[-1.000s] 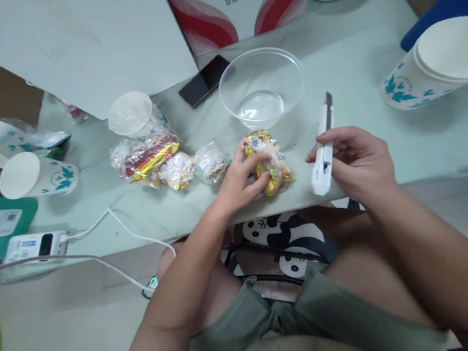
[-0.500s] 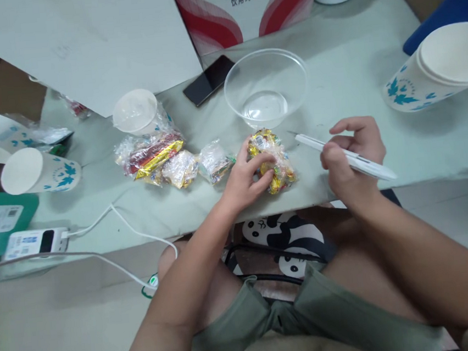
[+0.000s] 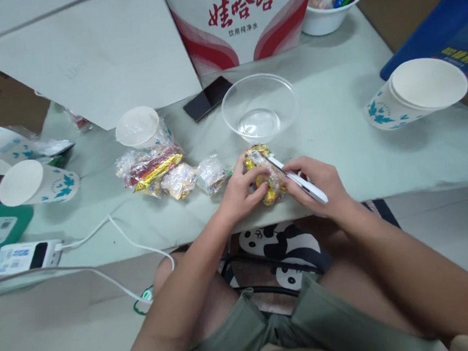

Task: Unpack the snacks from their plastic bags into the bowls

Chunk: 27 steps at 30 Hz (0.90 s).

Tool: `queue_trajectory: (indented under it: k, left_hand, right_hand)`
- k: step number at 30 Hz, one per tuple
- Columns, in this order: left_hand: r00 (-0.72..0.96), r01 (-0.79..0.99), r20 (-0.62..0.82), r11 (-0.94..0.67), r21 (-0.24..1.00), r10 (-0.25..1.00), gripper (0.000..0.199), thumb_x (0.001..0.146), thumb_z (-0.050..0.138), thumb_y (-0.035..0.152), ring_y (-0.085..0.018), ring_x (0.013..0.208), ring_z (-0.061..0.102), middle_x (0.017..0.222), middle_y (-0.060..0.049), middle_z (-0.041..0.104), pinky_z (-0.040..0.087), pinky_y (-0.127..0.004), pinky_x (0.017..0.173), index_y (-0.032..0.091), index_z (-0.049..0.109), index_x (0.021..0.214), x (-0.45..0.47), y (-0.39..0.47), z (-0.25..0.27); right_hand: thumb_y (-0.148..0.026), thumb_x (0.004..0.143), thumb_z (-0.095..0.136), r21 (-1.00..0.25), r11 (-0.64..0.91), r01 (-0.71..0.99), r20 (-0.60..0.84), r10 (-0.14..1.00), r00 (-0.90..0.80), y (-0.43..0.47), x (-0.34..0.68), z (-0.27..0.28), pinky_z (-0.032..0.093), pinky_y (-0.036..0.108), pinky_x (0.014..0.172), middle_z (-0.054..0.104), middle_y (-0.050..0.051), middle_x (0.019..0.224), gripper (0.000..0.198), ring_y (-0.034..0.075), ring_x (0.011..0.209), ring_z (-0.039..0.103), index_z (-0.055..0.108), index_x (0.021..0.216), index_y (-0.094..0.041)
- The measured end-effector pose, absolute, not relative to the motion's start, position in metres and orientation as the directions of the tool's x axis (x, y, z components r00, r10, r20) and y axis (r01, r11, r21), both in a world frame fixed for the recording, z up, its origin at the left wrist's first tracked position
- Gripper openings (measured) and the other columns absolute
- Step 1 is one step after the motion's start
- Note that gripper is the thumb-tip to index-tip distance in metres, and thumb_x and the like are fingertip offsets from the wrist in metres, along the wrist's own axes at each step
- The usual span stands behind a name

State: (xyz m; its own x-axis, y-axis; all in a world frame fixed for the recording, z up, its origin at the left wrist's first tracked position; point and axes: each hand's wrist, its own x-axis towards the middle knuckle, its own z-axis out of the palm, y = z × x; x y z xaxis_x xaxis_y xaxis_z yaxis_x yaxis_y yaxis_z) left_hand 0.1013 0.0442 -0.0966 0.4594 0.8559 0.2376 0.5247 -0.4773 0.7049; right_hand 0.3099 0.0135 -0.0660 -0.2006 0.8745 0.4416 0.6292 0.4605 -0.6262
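My left hand [image 3: 240, 195] is closed round a clear plastic packet of gold-wrapped snacks [image 3: 276, 192], near the table's front edge. In my right hand [image 3: 323, 180] is a slim white utility knife [image 3: 308, 187]. Its thin dark blade lies over the top of the packet, close to a barcode label; whether it cuts into the plastic I cannot tell. Just behind the packet stands a clear plastic bowl [image 3: 259, 124]. To the left of my left hand lie a small wrapped packet [image 3: 212, 175], another one [image 3: 179, 182] and a red and gold packet [image 3: 150, 169].
Behind the bowl lies a black phone [image 3: 209, 98], before a red and white carton [image 3: 242, 48]. Stacked paper cups [image 3: 384, 107] stand right; a white tub [image 3: 324, 22] holds pens. At left are a paper cup [image 3: 58, 181] and a power strip [image 3: 26, 257] with a white cable.
My right hand has moved left with the utility knife, bringing its blade from beside the packet onto it. My left hand keeps its hold. The view has tilted slightly upward.
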Motion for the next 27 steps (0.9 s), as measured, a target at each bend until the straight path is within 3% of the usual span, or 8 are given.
queue_trajectory:
  k: [8,11,14,18,21,24,27]
  left_hand:
    - [0.44,0.531,0.24,-0.466,0.708,0.866,0.022,0.089,0.062,0.019,-0.029,0.142,0.048,0.151,-0.014,0.047,0.045,-0.048,0.113,0.022,0.07,0.109,0.103,0.045,-0.103]
    - [0.432,0.524,0.261,-0.476,0.706,0.863,0.023,0.088,0.062,0.021,-0.029,0.143,0.047,0.152,-0.013,0.047,0.045,-0.047,0.113,0.022,0.069,0.11,0.103,0.045,-0.105]
    - [0.422,0.517,0.264,-0.469,0.717,0.868,0.033,0.089,0.06,0.024,-0.028,0.136,0.053,0.152,-0.014,0.045,0.05,-0.043,0.108,0.024,0.065,0.122,0.102,0.044,-0.106]
    - [0.408,0.497,0.269,-0.459,0.736,0.872,0.054,0.087,0.061,0.029,-0.027,0.13,0.057,0.151,-0.015,0.046,0.056,-0.038,0.097,0.027,0.048,0.14,0.101,0.042,-0.108]
    - [0.431,0.475,0.3,-0.496,0.727,0.851,0.062,0.086,0.064,0.03,-0.028,0.134,0.054,0.15,-0.014,0.047,0.056,-0.039,0.097,0.028,0.041,0.143,0.101,0.043,-0.11]
    - [0.449,0.471,0.308,-0.515,0.716,0.839,0.068,0.084,0.068,0.033,-0.029,0.135,0.054,0.153,-0.013,0.047,0.054,-0.042,0.102,0.03,0.038,0.145,0.1,0.043,-0.113]
    - [0.438,0.478,0.302,-0.505,0.719,0.846,0.061,0.09,0.062,0.033,-0.028,0.139,0.053,0.153,-0.01,0.049,0.053,-0.041,0.105,0.032,0.038,0.146,0.1,0.043,-0.113]
  right_hand:
    - [-0.028,0.084,0.059,-0.585,0.441,0.68,0.353,0.894,-0.276,-0.029,0.339,-0.058,0.046,0.03,0.05,0.068,-0.002,0.065,0.006,0.017,0.051,0.061,0.064,0.087,-0.028]
    - [-0.031,0.085,0.061,-0.596,0.366,0.715,0.399,0.908,-0.132,-0.035,0.355,-0.061,0.047,0.031,0.051,0.067,-0.002,0.065,0.005,0.018,0.051,0.06,0.064,0.089,-0.029]
    - [-0.035,0.088,0.062,-0.585,0.215,0.782,0.459,0.883,0.1,-0.019,0.368,-0.072,0.052,0.035,0.062,0.07,0.001,0.078,0.014,0.021,0.064,0.065,0.064,0.099,-0.028]
    - [-0.038,0.089,0.058,-0.427,0.156,0.891,0.412,0.91,0.039,0.022,0.378,-0.097,0.051,0.04,0.073,0.07,0.008,0.098,0.022,0.027,0.087,0.065,0.067,0.106,-0.026]
    - [-0.029,0.086,0.056,-0.327,0.122,0.937,0.372,0.928,0.009,0.046,0.384,-0.112,0.047,0.042,0.075,0.067,0.01,0.102,0.029,0.029,0.092,0.061,0.07,0.111,-0.028]
    - [-0.021,0.082,0.054,-0.311,0.081,0.947,0.381,0.923,0.046,0.053,0.388,-0.112,0.045,0.046,0.083,0.067,0.011,0.108,0.035,0.031,0.099,0.059,0.072,0.112,-0.027]
    - [-0.018,0.083,0.049,-0.369,0.042,0.928,0.477,0.866,0.151,0.044,0.382,-0.096,0.044,0.05,0.089,0.066,0.013,0.114,0.037,0.032,0.108,0.06,0.072,0.111,-0.024]
